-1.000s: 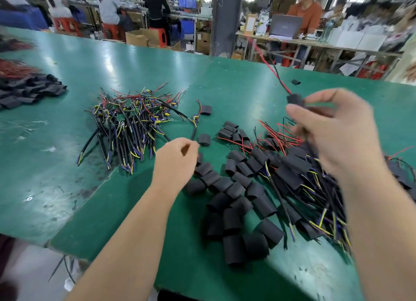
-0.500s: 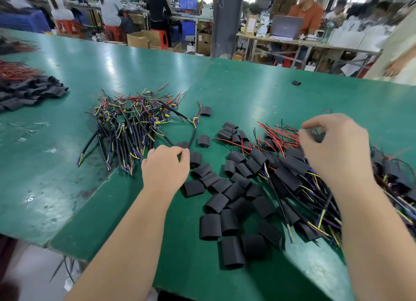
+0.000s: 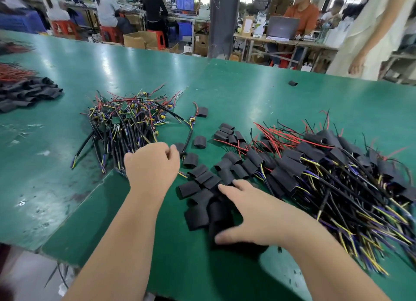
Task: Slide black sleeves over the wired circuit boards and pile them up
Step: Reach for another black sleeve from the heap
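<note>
A tangle of bare wired circuit boards (image 3: 126,120) lies left of centre on the green table (image 3: 247,93). One board (image 3: 191,120) trails a black cable down to my left hand (image 3: 153,165), whose curled fingers pinch the cable's end. Loose black sleeves (image 3: 202,177) are scattered in the middle. My right hand (image 3: 254,213) lies over the nearest sleeves with thumb and fingers spread, covering some of them. The pile of sleeved boards (image 3: 326,165), with red, yellow and purple wires sticking out, fills the right side.
Another heap of black sleeves (image 3: 27,93) and red wires sits at the far left. A stray sleeve (image 3: 292,83) lies near the far edge. A person (image 3: 364,42) stands at the table's far right. The table's front edge (image 3: 67,255) runs close below my forearms.
My right hand lowered a sleeved board onto the right pile, then swung down and left onto the loose sleeves. My left hand shifted slightly toward the bare boards and took the cable end.
</note>
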The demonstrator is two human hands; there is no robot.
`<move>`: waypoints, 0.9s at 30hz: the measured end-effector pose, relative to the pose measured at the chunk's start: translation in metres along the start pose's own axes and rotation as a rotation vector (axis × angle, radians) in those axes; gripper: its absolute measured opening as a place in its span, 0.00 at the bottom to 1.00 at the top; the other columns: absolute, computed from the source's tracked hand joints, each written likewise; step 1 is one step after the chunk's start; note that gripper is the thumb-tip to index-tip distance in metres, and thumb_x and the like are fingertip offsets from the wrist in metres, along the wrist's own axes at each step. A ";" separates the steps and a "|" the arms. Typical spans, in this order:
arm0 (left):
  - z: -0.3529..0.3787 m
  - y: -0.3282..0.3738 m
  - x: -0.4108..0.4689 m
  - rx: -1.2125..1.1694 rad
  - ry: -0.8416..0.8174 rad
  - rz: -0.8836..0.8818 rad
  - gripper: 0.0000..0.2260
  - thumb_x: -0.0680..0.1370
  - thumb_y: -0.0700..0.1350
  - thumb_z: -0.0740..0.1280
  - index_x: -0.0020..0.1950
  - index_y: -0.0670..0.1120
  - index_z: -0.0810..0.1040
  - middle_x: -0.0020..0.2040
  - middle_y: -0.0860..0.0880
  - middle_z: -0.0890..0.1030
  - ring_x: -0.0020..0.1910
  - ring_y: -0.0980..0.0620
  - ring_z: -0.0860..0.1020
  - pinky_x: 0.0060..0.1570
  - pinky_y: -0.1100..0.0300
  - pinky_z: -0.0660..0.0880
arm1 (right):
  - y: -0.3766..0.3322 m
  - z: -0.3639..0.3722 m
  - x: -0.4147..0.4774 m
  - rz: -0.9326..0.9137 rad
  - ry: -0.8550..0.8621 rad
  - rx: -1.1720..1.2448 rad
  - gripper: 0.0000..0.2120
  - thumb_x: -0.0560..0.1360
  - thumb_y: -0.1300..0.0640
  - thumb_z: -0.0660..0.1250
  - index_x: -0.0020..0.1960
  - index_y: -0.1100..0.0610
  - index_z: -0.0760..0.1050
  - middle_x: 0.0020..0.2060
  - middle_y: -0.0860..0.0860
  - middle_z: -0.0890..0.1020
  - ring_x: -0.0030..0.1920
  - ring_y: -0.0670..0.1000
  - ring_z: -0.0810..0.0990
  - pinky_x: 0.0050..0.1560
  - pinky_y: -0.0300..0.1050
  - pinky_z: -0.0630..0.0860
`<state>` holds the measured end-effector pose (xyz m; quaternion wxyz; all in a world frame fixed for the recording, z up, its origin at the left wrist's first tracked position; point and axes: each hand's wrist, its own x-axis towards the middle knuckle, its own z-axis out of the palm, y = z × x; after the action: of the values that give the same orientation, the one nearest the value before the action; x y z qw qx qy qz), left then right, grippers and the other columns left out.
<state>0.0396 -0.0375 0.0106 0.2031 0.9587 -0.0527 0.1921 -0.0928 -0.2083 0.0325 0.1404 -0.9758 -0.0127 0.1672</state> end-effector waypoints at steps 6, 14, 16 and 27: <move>0.004 0.016 -0.007 -0.368 0.039 0.268 0.06 0.79 0.44 0.62 0.45 0.45 0.77 0.39 0.49 0.80 0.41 0.42 0.75 0.45 0.47 0.72 | -0.021 -0.004 0.046 -0.073 0.254 0.161 0.34 0.74 0.45 0.70 0.75 0.53 0.59 0.73 0.55 0.57 0.71 0.59 0.66 0.70 0.48 0.63; 0.004 0.017 -0.009 -0.386 0.008 0.318 0.08 0.80 0.43 0.61 0.48 0.44 0.79 0.40 0.48 0.79 0.44 0.43 0.73 0.47 0.47 0.70 | 0.011 -0.030 0.052 0.314 0.471 -0.134 0.16 0.76 0.55 0.68 0.59 0.59 0.68 0.59 0.58 0.67 0.54 0.59 0.76 0.56 0.48 0.74; 0.004 0.017 -0.010 -0.399 -0.008 0.316 0.08 0.80 0.43 0.61 0.48 0.44 0.79 0.40 0.48 0.78 0.44 0.43 0.73 0.48 0.47 0.70 | 0.013 -0.027 0.057 0.274 0.409 -0.168 0.14 0.77 0.56 0.66 0.60 0.61 0.71 0.61 0.58 0.67 0.56 0.58 0.76 0.59 0.47 0.73; 0.000 0.015 -0.010 -0.418 -0.023 0.228 0.09 0.80 0.44 0.60 0.49 0.44 0.79 0.42 0.47 0.79 0.46 0.44 0.72 0.49 0.48 0.70 | 0.015 -0.054 -0.012 0.162 -0.074 -0.161 0.32 0.59 0.41 0.79 0.58 0.45 0.69 0.49 0.46 0.68 0.44 0.49 0.76 0.42 0.41 0.70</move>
<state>0.0271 -0.0512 0.0125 0.3734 0.8858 -0.2015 0.1880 -0.0868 -0.2383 0.0808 0.0469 -0.9749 0.0475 0.2124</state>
